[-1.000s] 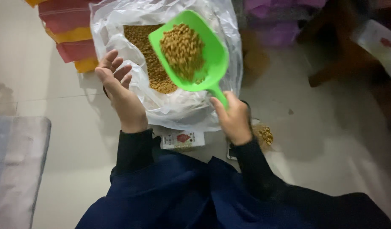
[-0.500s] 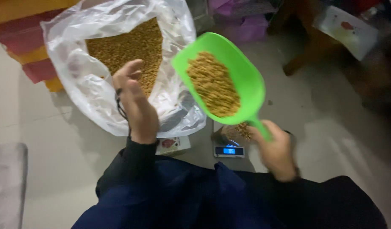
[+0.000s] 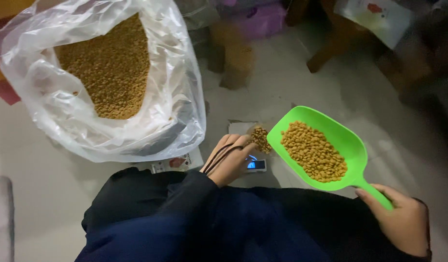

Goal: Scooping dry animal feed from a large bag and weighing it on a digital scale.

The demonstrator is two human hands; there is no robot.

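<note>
Now one green scoop (image 3: 326, 148) of brown pellets (image 3: 313, 156) hangs level, its handle wrapped by the curled right hand (image 3: 401, 221) fingers. Left hand (image 3: 230, 162) fingers press together on one small scale (image 3: 255, 164), just beside the scoop's lip. One clear pellet bag (image 3: 102, 82) lies beyond the left fingers.

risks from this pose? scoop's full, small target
1. The scoop is loaded with pellets and held only by its handle in the right hand; a tilt could spill them on the floor.
2. The left hand covers part of the scale, which may skew the reading.
</note>
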